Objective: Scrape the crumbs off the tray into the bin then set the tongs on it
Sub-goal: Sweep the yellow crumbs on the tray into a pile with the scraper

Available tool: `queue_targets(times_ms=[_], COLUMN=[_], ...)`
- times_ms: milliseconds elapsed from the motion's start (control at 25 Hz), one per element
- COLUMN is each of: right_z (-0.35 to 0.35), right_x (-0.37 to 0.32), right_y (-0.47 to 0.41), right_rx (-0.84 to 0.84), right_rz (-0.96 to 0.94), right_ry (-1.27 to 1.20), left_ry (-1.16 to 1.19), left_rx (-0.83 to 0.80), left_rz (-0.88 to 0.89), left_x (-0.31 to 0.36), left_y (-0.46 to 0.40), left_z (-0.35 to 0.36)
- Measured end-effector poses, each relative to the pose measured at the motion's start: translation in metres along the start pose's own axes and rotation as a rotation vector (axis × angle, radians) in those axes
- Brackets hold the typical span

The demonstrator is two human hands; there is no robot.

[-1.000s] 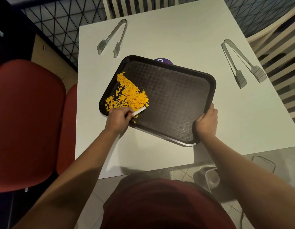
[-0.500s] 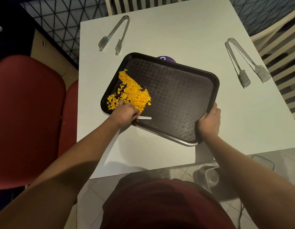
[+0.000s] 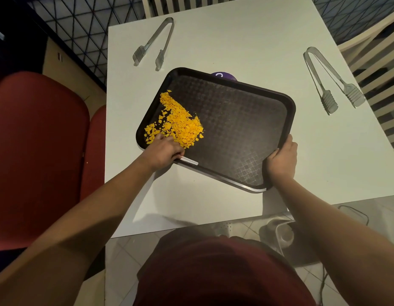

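Note:
A dark brown tray (image 3: 240, 129) lies askew on the white table (image 3: 235, 40). Yellow crumbs (image 3: 178, 122) are heaped in its left corner. My left hand (image 3: 163, 151) grips a thin white scraper (image 3: 189, 160) at the tray's near-left rim, just below the heap. My right hand (image 3: 282, 157) holds the tray's near-right corner, fingers curled over the rim. One pair of metal tongs (image 3: 154, 44) lies at the far left of the table. Another pair of tongs (image 3: 330, 82) lies at the right. No bin is in sight.
A purple round object (image 3: 223, 75) peeks out behind the tray's far rim. Red chairs (image 3: 37, 151) stand to the left of the table. Pale slatted chairs (image 3: 379, 51) stand at the right and far side. A grey object (image 3: 282, 233) sits on the floor below.
My left hand has slid with the scraper from the crumbs' lower edge toward the tray's near rim, and the scraper now lies flatter. The right hand keeps its hold.

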State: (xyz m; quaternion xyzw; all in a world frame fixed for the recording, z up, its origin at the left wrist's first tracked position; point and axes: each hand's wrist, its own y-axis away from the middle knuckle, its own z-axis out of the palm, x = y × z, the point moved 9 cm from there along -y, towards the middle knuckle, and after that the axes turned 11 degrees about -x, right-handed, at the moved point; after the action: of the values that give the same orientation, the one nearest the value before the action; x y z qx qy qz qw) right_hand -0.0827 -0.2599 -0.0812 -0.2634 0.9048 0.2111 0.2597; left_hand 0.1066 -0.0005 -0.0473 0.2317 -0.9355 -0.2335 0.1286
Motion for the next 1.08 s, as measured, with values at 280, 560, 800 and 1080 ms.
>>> queue_targets(times_ms=[280, 560, 800, 1080], right_z=[0.000, 0.000, 0.000, 0.000], right_x=[0.001, 0.000, -0.001, 0.001], right_y=[-0.001, 0.000, 0.000, -0.001], right_rx=[0.005, 0.004, 0.001, 0.006], right_rz=[-0.003, -0.006, -0.017, -0.017], right_ry=[-0.006, -0.030, -0.030, -0.035], left_ry=[-0.002, 0.352, 0.436, 0.505], left_rx=[0.117, 0.233, 0.256, 0.322], left_rz=[-0.223, -0.209, -0.504, -0.385], left_x=[-0.016, 0.042, 0.016, 0.065], left_y=[-0.006, -0.015, -0.012, -0.039], left_z=[-0.006, -0.006, 0.002, -0.019])
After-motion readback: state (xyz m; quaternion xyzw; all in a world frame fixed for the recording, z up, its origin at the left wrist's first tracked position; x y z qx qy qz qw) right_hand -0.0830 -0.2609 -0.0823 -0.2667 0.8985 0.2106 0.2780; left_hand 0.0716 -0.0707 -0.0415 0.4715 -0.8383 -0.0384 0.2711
